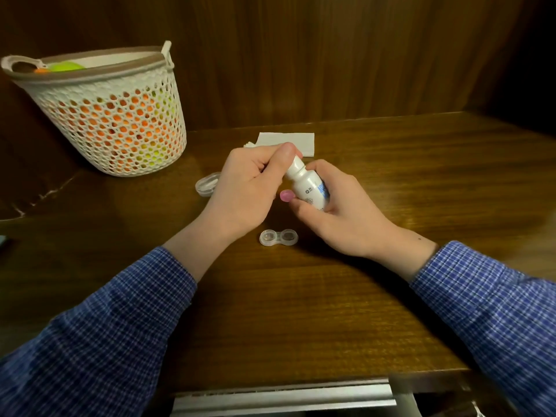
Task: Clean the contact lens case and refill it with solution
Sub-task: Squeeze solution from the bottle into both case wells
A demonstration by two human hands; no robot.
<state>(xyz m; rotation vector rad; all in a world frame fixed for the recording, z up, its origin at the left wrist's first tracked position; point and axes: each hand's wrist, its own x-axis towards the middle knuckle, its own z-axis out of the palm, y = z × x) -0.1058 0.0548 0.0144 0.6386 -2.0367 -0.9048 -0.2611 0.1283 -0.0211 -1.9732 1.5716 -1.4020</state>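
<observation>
A clear two-well contact lens case [279, 237] lies open on the wooden table, just below my hands. My right hand [340, 212] grips a small white solution bottle [310, 188], tilted with its top to the upper left. My left hand [252, 185] curls its fingers and thumb round the bottle's cap end. A pink lens-case lid [286, 196] lies between my hands beside the bottle. A clear lid or small container [207, 183] rests on the table left of my left hand.
A white mesh basket [99, 115] holding orange and green items stands at the back left. A folded white tissue [288, 141] lies behind my hands near the wooden back wall. A metal drawer edge [282, 397] runs along the table's near side.
</observation>
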